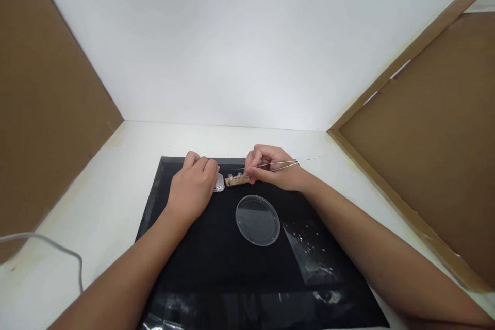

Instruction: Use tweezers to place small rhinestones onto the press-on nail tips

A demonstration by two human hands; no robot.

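Note:
My right hand (268,167) pinches long thin metal wires (284,165), whose exact kind I cannot make out; they run past the hand toward the right. Its fingertips are at the right end of a small wooden strip (235,181) that bears a few little clear cups. Left of the strip is a small pale tray (219,183) with tiny shiny bits in it. My left hand (195,181) is curled against the tray's left side, back of the hand up. Its fingertips are hidden, so its hold is unclear.
A round clear dish (258,220) lies on the black mat (209,263), nearer to me. To its right, tiny pale bits (303,237) are scattered over a clear sheet (315,265). Brown boards (429,113) stand at both sides. A grey cable (58,244) crosses the white table at left.

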